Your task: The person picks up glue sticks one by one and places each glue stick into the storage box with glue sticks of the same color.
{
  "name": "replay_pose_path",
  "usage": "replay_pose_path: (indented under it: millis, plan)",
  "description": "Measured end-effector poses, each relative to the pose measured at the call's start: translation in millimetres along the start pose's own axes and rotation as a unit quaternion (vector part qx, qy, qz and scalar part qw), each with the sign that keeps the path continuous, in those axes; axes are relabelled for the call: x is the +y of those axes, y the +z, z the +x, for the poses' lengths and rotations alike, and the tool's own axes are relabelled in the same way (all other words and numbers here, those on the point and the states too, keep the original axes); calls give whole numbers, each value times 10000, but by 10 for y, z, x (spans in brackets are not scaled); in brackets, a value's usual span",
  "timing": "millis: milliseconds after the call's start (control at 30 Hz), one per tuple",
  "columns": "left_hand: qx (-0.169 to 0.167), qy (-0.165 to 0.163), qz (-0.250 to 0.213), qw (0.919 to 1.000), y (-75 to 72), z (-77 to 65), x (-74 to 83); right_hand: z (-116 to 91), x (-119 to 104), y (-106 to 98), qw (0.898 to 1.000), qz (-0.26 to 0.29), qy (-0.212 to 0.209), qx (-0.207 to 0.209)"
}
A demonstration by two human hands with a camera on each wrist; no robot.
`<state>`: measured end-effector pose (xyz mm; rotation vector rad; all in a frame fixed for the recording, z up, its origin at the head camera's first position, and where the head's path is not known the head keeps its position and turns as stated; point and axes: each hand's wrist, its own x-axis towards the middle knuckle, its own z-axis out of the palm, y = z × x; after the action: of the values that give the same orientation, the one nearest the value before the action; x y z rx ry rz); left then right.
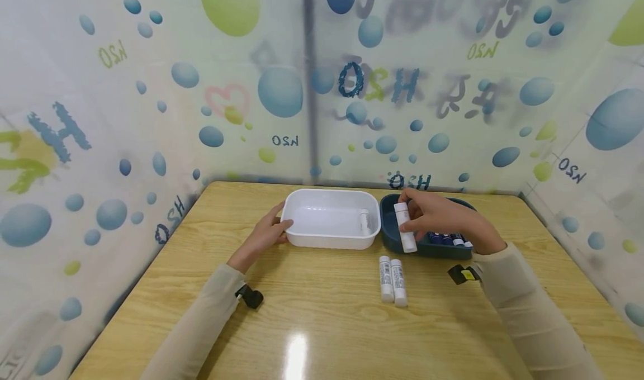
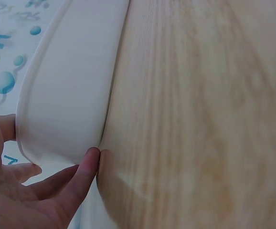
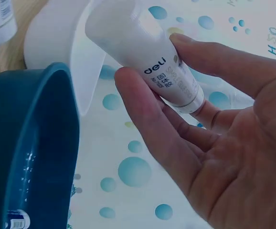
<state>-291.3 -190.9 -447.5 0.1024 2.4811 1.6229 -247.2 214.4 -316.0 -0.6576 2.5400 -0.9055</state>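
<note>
My right hand grips a white glue stick between thumb and fingers, above the left part of a dark teal bin. The label reads "deli" in the right wrist view. My left hand holds the left end of a white bin, its thumb over the rim and the other fingers outside. Another white stick stands or leans at the right end inside the white bin. Two more glue sticks, one on the left and one on the right, lie side by side on the table.
Several dark blue tubes lie in the teal bin's right part. Both bins stand side by side near the far edge of the wooden table. Patterned curtains enclose the table at the back and sides.
</note>
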Motion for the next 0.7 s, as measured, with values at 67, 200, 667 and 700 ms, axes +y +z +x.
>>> replay_pose_path:
  millis: [67, 200, 667, 700]
  plan:
    - [9, 10, 9, 10000, 2, 1, 1, 43, -28, -29, 10000, 0, 6, 9]
    - [-4, -2, -43, 10000, -1, -6, 9, 136, -70, -59, 10000, 25, 2, 68]
    - [-53, -18, -32, 10000, -10, 7, -14, 441, -218, -81, 9995, 289, -16, 143]
    - [-54, -23, -34, 10000, -10, 5, -14, 459, -231, -88, 9996, 261, -31, 135]
